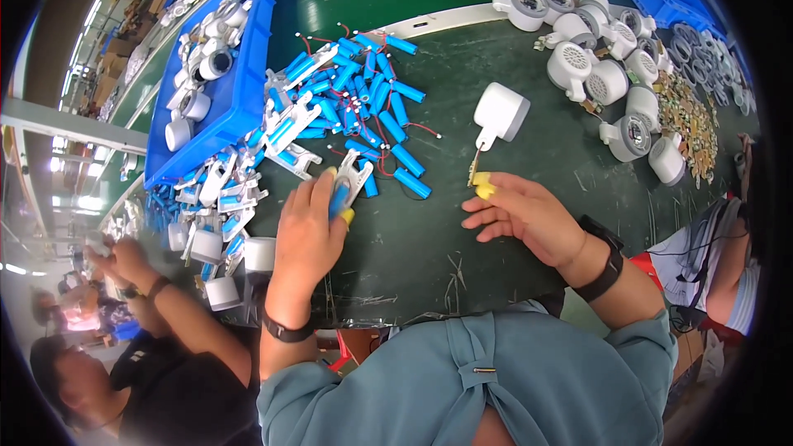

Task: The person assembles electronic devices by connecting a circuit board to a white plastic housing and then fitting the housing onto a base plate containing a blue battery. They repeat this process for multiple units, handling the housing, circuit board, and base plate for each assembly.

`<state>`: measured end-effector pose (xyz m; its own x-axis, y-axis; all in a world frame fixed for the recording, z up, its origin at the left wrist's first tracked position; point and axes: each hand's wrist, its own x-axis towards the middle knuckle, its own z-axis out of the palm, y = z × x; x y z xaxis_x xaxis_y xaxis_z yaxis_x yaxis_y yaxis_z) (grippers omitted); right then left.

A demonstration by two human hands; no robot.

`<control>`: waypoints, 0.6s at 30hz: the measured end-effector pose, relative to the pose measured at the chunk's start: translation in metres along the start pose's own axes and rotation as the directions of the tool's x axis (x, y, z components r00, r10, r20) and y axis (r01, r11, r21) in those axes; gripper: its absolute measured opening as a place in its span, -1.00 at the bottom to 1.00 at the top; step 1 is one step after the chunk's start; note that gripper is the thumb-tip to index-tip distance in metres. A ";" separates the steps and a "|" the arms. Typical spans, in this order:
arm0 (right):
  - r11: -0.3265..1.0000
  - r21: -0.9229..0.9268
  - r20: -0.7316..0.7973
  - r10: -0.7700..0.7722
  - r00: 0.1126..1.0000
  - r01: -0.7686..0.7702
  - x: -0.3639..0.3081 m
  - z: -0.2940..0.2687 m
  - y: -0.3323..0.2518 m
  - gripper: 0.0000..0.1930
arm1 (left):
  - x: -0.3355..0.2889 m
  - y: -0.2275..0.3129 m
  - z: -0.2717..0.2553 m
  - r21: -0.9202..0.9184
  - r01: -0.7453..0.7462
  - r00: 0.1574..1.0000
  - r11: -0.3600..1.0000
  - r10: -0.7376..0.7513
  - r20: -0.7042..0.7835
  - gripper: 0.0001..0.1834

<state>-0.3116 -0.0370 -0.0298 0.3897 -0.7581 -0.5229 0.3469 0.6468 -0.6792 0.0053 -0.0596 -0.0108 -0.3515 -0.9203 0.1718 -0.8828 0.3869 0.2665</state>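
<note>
- Gripping a white plastic holder (353, 172) with a blue cylindrical cell (339, 198) pressed in it, the left hand (307, 235) is closed around both — yellow finger cots cover a fingertip and the thumb tip.
- Just beyond that hand's fingers lies a loose heap of blue cells (363, 95) with thin red leads, spread across the dark green table (413, 256).
- To the outer side of the left hand, more white holders already carrying cells (223, 190) lie scattered, and past them stands a blue bin (248, 74) of white parts.
- The right hand (524, 216) pinches a small brass-coloured piece (475, 169) between thumb and forefinger; the other fingers are loosely spread.
- That piece hangs on the lead of a white round housing (500, 113), which rests on the table just ahead of the right hand.
- Farther out from the right hand — well apart — sits a cluster of similar white housings (599, 58).
</note>
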 end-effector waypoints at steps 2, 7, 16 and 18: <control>0.999 -0.039 0.008 -0.002 1.000 0.003 0.009 0.001 -0.002 -0.64 | -0.011 0.017 -0.008 -0.163 0.135 0.984 0.977 -0.114 0.135 -0.39; 0.992 -0.124 0.040 0.007 0.999 -0.002 0.024 0.003 -0.006 -0.73 | -0.028 0.033 -0.014 -0.223 0.173 0.972 0.959 -0.131 0.195 -0.42; 0.981 -0.177 0.036 0.081 0.996 -0.073 -0.013 0.013 0.012 -0.71 | -0.023 0.041 -0.004 -0.179 -0.054 0.982 0.982 0.084 0.167 -0.54; 0.912 -0.381 0.044 0.182 0.982 -0.152 -0.028 0.020 0.010 -0.70 | -0.027 0.045 -0.001 -0.332 0.045 0.969 0.942 0.039 0.242 -0.55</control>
<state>-0.3019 -0.0076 -0.0113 0.4835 -0.6235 -0.6144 -0.0675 0.6732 -0.7363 -0.0246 -0.0175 -0.0029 -0.4512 -0.8909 -0.0529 -0.7438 0.3426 0.5739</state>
